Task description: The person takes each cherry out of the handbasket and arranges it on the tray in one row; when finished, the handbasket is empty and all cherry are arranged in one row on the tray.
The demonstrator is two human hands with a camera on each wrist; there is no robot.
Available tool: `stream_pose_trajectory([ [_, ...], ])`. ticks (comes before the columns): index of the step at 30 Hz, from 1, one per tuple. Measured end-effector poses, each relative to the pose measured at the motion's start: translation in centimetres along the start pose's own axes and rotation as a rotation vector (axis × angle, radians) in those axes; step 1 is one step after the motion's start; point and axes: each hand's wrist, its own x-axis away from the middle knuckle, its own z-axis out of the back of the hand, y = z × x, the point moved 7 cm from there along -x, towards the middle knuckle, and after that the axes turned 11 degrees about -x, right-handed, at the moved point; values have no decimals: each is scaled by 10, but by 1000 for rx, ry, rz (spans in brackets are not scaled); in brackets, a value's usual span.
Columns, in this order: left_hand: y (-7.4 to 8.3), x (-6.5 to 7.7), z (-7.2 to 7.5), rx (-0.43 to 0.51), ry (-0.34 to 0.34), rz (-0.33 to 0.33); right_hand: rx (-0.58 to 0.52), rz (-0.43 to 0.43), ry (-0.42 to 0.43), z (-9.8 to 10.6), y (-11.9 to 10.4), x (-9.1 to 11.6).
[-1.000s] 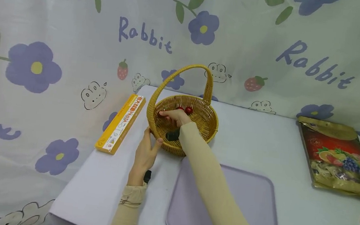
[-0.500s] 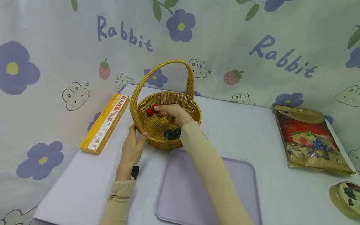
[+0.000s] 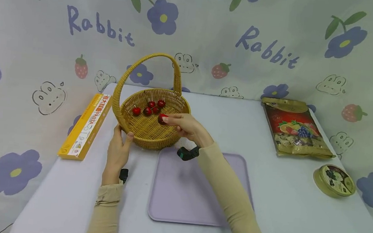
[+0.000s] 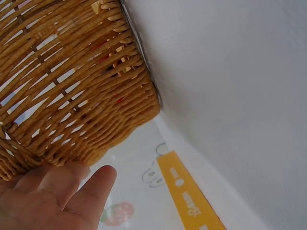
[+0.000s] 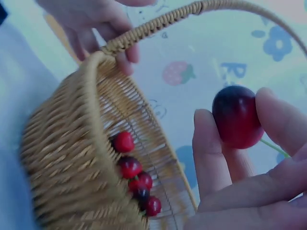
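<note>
My right hand (image 3: 189, 126) pinches a dark red cherry (image 5: 237, 117) between thumb and fingers, above the near right part of the wicker basket (image 3: 150, 143). A bit of green stem shows below that fruit in the right wrist view. Inside the basket, several more red cherries (image 3: 147, 111) lie toward the back left. My left hand (image 3: 117, 155) touches the basket's outer wall at the near left, by the foot of its tall handle (image 3: 116, 99). In the left wrist view its fingers (image 4: 93, 194) lie fairly straight against the woven wall.
A lilac tray (image 3: 195, 206) lies just in front of the basket. To the left is a yellow pasta box (image 3: 85, 126). At the right are a red and gold food bag (image 3: 297, 128) and a round gold tin (image 3: 334, 181). A patterned curtain (image 3: 207, 33) hangs behind.
My right hand has moved from the basket's left inside toward its near right, with one cherry now pinched clear of the others. The head view has turned right; the left hand stays at the basket.
</note>
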Motion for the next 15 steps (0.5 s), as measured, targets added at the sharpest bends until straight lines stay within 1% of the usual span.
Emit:
stream_pose_trajectory([
  [4,-1,-1,9,4,23,0,63,-10,-12,14,21,17],
  [6,-1,-1,12,7,30,-4,127,-23,-2,23,37,22],
  [8,0,-1,13,10,33,-5,219,-27,28,31,52,24],
  [12,0,0,8,14,13,5,408,-4,101,42,76,24],
  [15,1,1,-1,19,-10,8,491,19,140,45,85,25],
])
